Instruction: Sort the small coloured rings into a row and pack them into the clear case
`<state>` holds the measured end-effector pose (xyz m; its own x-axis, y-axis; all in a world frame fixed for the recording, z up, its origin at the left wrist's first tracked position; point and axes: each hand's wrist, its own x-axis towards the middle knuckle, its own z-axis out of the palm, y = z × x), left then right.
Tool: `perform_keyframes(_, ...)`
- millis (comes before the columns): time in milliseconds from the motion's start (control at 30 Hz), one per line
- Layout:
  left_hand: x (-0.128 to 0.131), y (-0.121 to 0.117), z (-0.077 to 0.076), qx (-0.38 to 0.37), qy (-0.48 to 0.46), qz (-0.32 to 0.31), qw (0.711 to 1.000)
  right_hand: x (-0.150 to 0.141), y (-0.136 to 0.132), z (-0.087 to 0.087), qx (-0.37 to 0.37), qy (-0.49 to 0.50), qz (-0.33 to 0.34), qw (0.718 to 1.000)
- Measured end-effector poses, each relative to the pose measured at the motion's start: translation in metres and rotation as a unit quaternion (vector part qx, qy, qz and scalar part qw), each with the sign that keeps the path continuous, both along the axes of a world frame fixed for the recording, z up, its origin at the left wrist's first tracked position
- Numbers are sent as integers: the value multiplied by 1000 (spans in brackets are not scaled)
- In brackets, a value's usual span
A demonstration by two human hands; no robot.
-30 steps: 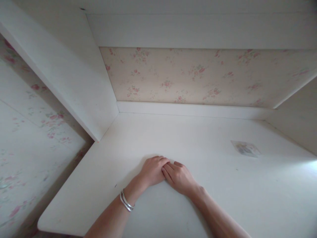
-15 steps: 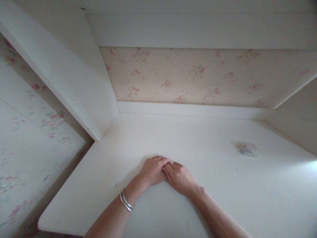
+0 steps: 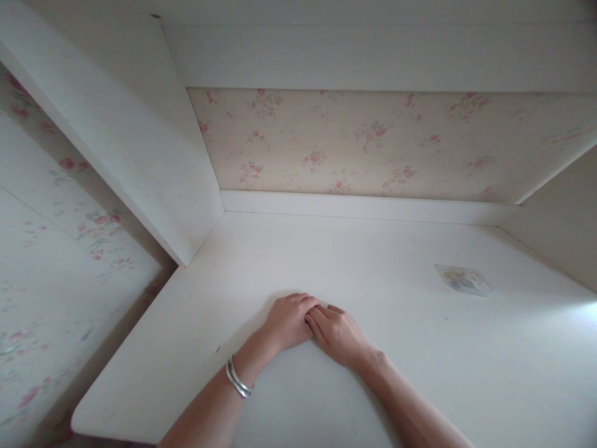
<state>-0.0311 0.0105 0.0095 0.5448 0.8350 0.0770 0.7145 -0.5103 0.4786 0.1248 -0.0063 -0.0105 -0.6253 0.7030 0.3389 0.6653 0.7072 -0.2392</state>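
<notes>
A transparent packet [image 3: 463,280] lies flat on a white desk [image 3: 354,255], its print too blurred to read, as a person's two hands meet on the desktop to its left. The left hand [image 3: 290,320], a silver bracelet [image 3: 242,391] at its wrist, and the right hand [image 3: 339,336] rest backs up, forearms angling inward from the near edge. Their fingers overlap and touch, knuckles bent; how firmly each is closed, or whether anything sits beneath, cannot be told. Floral wallpaper [image 3: 354,143] lines the wall behind.
</notes>
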Motion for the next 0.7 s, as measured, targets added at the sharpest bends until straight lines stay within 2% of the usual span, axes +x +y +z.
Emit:
perform_keyframes(500, -1, 1, -2, 6, -3, -5, 1000, 0, -1, 0, -11, 5, -7, 1000)
perform_keyframes(700, -1, 0, -3, 4, 3, -3, 1000, 1, -1, -2, -40, 21, -18, 999)
